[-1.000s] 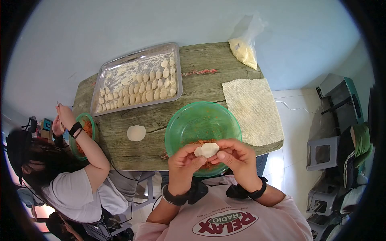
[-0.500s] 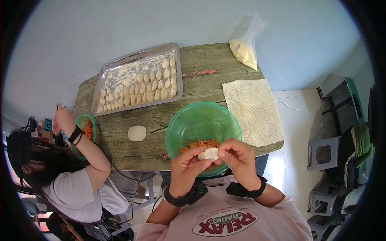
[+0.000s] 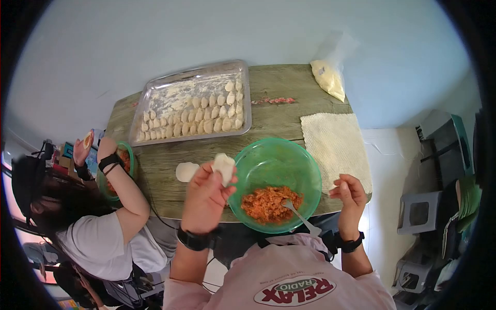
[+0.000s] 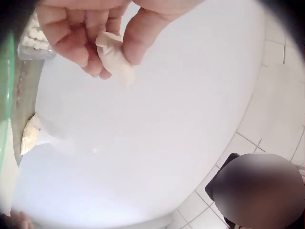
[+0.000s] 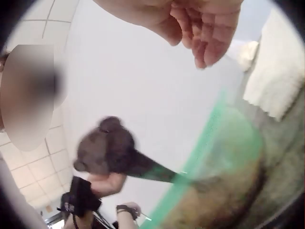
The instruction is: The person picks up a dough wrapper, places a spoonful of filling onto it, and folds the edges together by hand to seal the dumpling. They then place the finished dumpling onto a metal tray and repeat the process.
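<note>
My left hand [image 3: 206, 195] pinches a folded white dumpling [image 3: 223, 168] between thumb and fingers, just left of the bowl. In the left wrist view the dumpling [image 4: 114, 57] shows a creased, pleated edge. My right hand [image 3: 350, 199] is off to the bowl's right, near the cloth, its fingers loosely bent with nothing in them. Between the hands stands the green bowl [image 3: 279, 155] with orange-red filling [image 3: 268, 204]. A metal utensil [image 3: 302, 217] leans in it; its bear-shaped handle end [image 5: 107, 148] looks dark in the right wrist view.
A round wrapper [image 3: 186, 172] lies on the table behind my left hand. At the back, a metal tray [image 3: 248, 111] carries flour and rows of dumplings. A pale cloth [image 3: 336, 150] and a plastic bag [image 3: 329, 80] are at right. At left, another person [image 3: 93, 227] works over a second green bowl [image 3: 133, 160].
My left hand has carried the dumpling up and left from above the bowl. My right hand has let go of it and moved right. The utensil and filling have come into sight.
</note>
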Motion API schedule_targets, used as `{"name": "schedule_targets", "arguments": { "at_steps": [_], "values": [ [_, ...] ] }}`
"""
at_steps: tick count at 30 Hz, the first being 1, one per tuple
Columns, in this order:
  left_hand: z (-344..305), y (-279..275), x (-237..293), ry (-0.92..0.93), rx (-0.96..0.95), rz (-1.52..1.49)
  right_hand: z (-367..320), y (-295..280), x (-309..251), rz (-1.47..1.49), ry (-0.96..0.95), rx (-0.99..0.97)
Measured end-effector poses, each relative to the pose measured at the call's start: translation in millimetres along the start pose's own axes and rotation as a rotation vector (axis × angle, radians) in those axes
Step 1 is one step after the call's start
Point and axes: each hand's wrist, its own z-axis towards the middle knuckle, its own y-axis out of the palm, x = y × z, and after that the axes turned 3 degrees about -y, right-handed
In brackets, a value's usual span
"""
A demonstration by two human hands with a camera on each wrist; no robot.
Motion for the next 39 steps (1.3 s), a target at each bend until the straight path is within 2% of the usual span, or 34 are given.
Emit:
{"name": "schedule_targets", "arguments": {
  "at_steps": [1,2,4,5,7,9,11,13,15,17,18,20,22,25,27,28,30,31,33,35,37,39],
  "values": [
    [7,2,10,0.010,0.004,0.001,0,-8,15,-0.037,-0.025,0.091],
    [13,6,21,0.042,-0.007,-0.016,1,-15,34,-0.032,-0.030,0.083],
    [29,14,44,0.087,-0.021,-0.025,2,-24,66,-0.268,-0.284,0.226],
    [37,18,56,0.104,-0.026,0.007,0,-25,72,-0.256,-0.292,0.222],
    [57,25,76,0.131,-0.033,0.046,-2,-23,82,-0.469,-0.364,0.245],
    [77,32,96,0.158,-0.088,0.112,-4,-18,84,-0.498,-0.377,0.231],
    [101,30,114,0.165,-0.121,0.164,-3,-16,86,-0.648,-0.443,0.249],
    [125,34,129,0.163,-0.208,0.191,-3,-17,87,-0.661,-0.423,0.238],
    [150,36,138,0.181,-0.196,0.232,-2,-17,90,-0.645,-0.420,0.237],
    [176,38,141,0.208,-0.042,0.385,-2,-16,90,-0.651,-0.421,0.228],
    [197,26,140,0.208,-0.054,0.420,-3,-14,88,-0.689,-0.411,0.230],
    [250,-9,126,0.081,0.007,0.499,0,-10,86,-0.725,-0.412,0.238],
    [285,-33,109,0.024,0.155,0.565,-4,-11,86,-0.797,-0.401,0.227],
    [334,-81,84,-0.004,0.153,0.709,-4,-10,86,-0.821,-0.379,0.217],
    [362,-106,67,0.032,0.421,1.178,-2,-9,84,-0.886,-0.371,0.228],
    [371,-114,64,0.035,0.420,1.180,-2,-8,84,-0.891,-0.355,0.237],
    [383,-121,58,0.047,0.515,1.654,-2,-6,83,-0.885,-0.336,0.257],
    [387,-120,57,0.052,0.511,1.654,-2,-7,83,-0.884,-0.339,0.262],
    [393,-117,56,-0.091,0.496,1.725,-2,-9,86,-0.887,-0.329,0.231],
    [402,-122,50,-0.083,0.500,1.744,-1,-7,86,-0.893,-0.343,0.242],
    [394,-106,49,-0.173,0.406,1.985,-1,-4,84,-0.898,-0.309,0.253],
    [404,-117,38,-0.151,0.416,2.023,-1,-4,83,-0.916,-0.309,0.247]
  ]
}}
